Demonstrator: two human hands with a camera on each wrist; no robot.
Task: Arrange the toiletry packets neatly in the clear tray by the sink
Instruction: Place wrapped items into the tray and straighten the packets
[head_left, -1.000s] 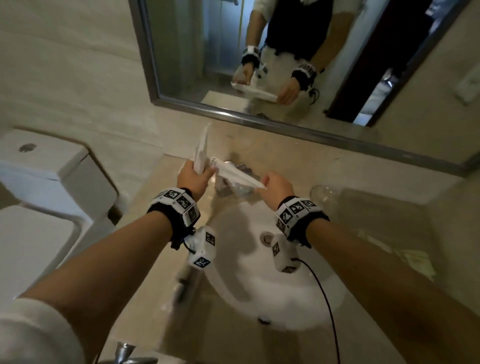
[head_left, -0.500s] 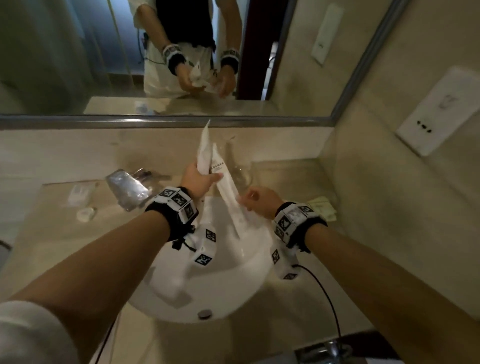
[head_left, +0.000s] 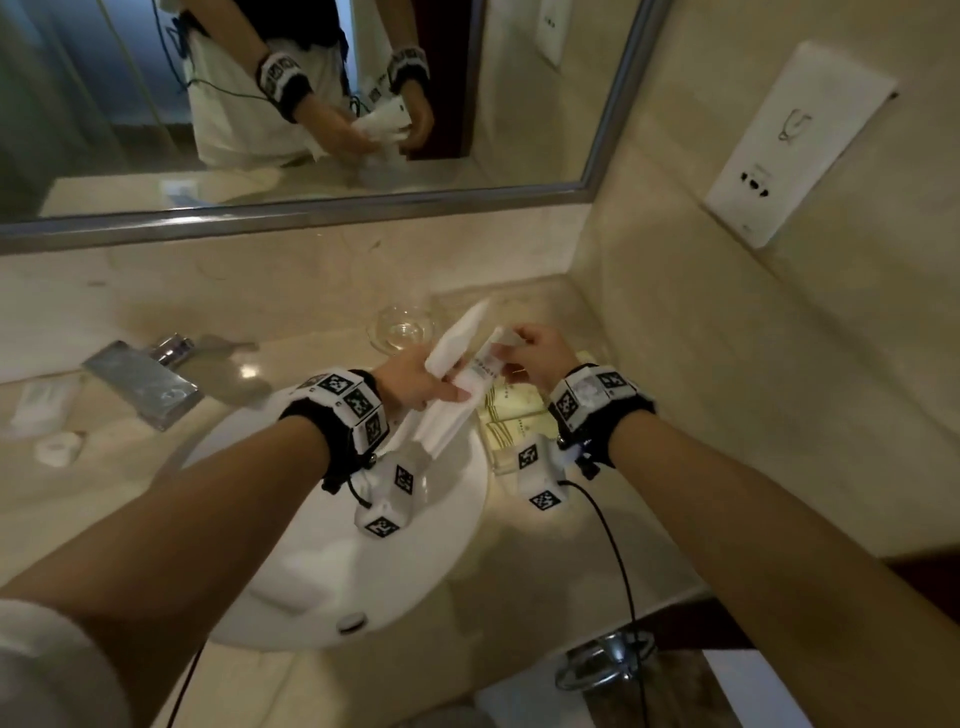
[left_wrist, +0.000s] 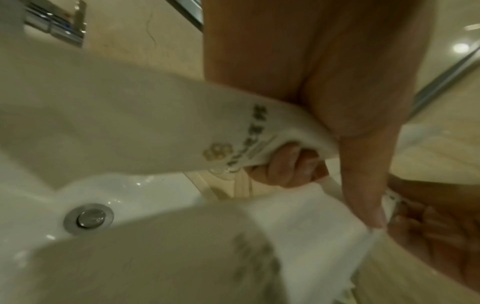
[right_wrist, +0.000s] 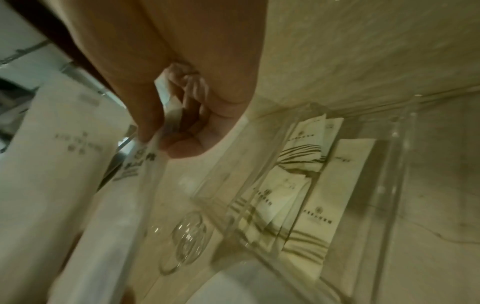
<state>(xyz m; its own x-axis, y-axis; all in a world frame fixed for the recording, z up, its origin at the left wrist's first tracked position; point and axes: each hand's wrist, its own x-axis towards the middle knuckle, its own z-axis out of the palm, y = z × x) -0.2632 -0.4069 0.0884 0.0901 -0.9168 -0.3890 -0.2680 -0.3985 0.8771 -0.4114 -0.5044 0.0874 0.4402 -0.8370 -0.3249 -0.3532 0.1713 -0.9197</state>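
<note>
Gripping long white paper toiletry packets, the left hand could drop one into the white sink basin. The right hand pinches one packet's end; tugging it might scatter the cream sachets in the clear plastic tray.

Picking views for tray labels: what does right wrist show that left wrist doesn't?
Only the right wrist view: the clear tray holding cream striped packets, beside an empty glass, and the right hand pinching a printed white packet.
Only the left wrist view: the sink drain, the faucet, and the left hand gripping a white packet with a logo.
Both: long white packets held above the counter, one in each hand.
</note>
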